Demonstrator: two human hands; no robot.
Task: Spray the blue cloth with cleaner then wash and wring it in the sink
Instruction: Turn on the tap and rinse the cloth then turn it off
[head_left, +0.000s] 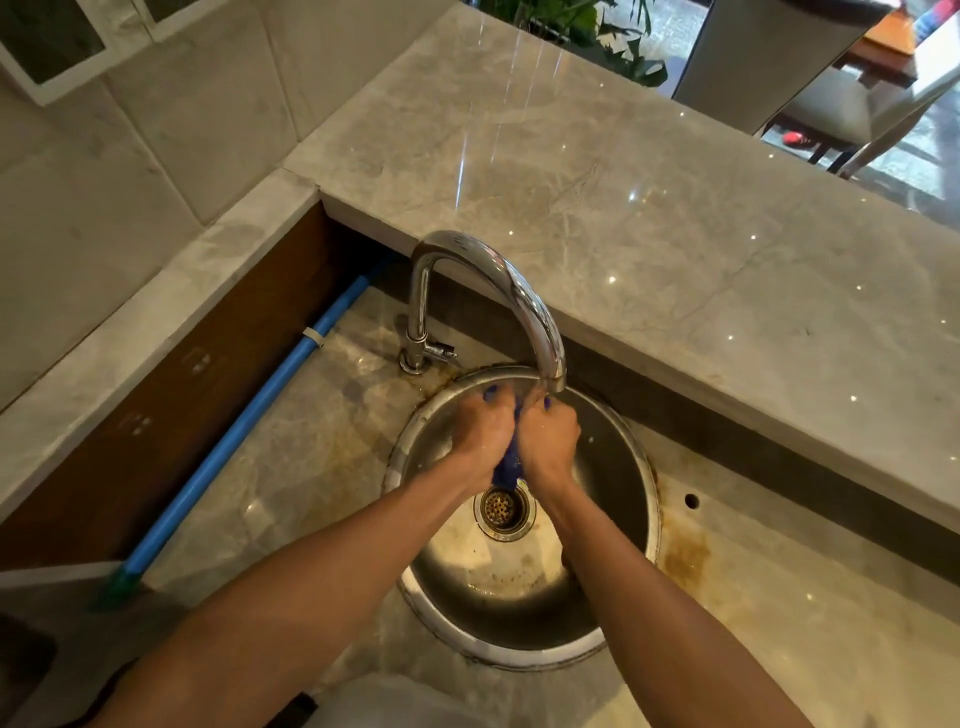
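The blue cloth (508, 466) is bunched between both my hands over the round steel sink (615, 483). My left hand (480, 434) and my right hand (548, 441) are pressed together and closed around it. Only a dark blue strip shows between the palms, with a tail hanging toward the drain (503, 510) and a bit poking out above the fingers. The hands sit right below the spout of the chrome tap (519, 296). The spray cleaner is not in view.
A raised marble counter (649, 208) runs behind the sink. A blue pipe (249, 421) lies along the left wall. A pale plastic object (395, 701) sits at the near edge. Rust stains mark the worktop (685, 558) right of the sink.
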